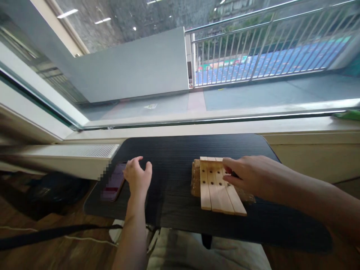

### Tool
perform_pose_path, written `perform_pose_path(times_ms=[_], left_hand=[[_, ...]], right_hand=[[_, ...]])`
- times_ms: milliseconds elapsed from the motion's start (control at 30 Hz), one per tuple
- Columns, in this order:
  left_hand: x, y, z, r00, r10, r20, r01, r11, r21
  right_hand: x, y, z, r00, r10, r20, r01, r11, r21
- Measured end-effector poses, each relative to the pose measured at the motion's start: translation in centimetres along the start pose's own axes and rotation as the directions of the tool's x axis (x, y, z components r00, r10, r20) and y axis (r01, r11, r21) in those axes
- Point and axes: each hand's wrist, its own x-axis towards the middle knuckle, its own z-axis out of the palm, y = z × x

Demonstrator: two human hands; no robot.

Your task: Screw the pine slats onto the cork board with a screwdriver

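Note:
My right hand [247, 174] is over the right side of several pale wooden slats [215, 193], its fingers bent close to the rightmost slat. A dark patch shows between thumb and forefinger, but I cannot tell what it is. The slats lie side by side with rows of small dark holes, and the rightmost is slanted. Beneath them a brown corrugated or woven piece [196, 183] sticks out. My left hand [138, 172] is open above the table's left part, thumb and fingers apart. Beside it a phone [114, 182] lies with its screen lit.
The black table [168, 150] stands against a window sill [168, 129]. A radiator [84, 152] is left of it. A dark bag-like object [57, 191] and a pale cable [90, 240] are on the floor. Outside the glass is a metal railing [253, 56].

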Motion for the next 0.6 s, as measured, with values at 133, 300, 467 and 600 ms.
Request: perform_pose_path(times_ms=[133,300,467,600], left_hand=[[1.5,-2.4,-0.2,0.986,-0.146,0.081,0.14,0.988,0.071],[1.7,-2.6,-0.1,0.979,-0.13,0.156,0.123,0.991,0.053],[2.7,-3.8,-0.5,0.985,-0.14,0.101,0.137,0.99,0.036],[2.6,-4.1,-0.5,0.986,-0.041,0.162,0.052,0.997,-0.06]], right_hand=[[0.0,0.0,0.0,1.0,-0.004,-0.015,0.005,0.999,0.046],[-0.3,0.0,0.0,1.0,0.01,0.008,-0.011,0.999,0.047],[-0.6,0.0,-0.1,1.0,-0.001,0.01,0.0,0.998,0.064],[-0.7,0.1,-0.3,0.999,-0.025,0.024,0.023,0.995,0.098]])
